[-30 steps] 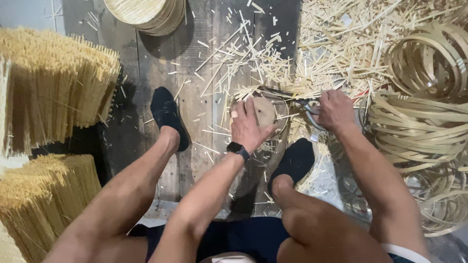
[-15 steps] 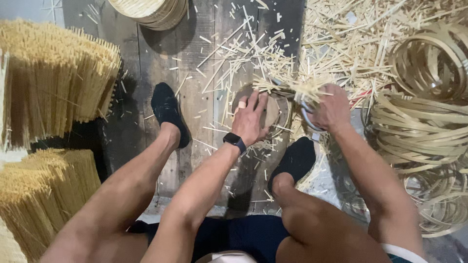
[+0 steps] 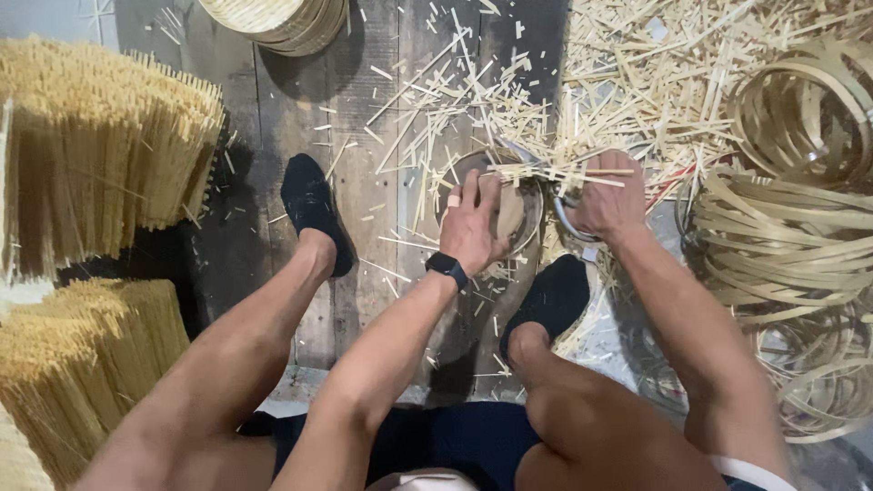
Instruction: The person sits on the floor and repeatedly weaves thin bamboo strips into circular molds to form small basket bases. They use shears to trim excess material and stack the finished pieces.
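I sit on a low seat with both legs forward, black socks on the dark wooden floor. My left hand [image 3: 471, 223], a black watch on its wrist, rests spread over a round wooden block [image 3: 509, 214] between my feet. My right hand [image 3: 607, 202] is closed around a tool handle with a curved metal part [image 3: 566, 218] at the block's right edge. A bunch of thin bamboo splints [image 3: 564, 168] lies across the top of the block, against my right fist. The tool's blade is mostly hidden by my hand and the splints.
Loose bamboo slivers [image 3: 673, 73] litter the floor ahead and to the right. Coiled bamboo strips [image 3: 791, 236] pile up at the right. Bundles of thin sticks [image 3: 100, 145] stand at the left, more [image 3: 73, 364] at the lower left. Stacked woven trays [image 3: 277, 18] lie at the top.
Both hands have shifted slightly forward on the block. The bunch of splints now lies across its top at my right fist, and my left hand has spread wider over the block.
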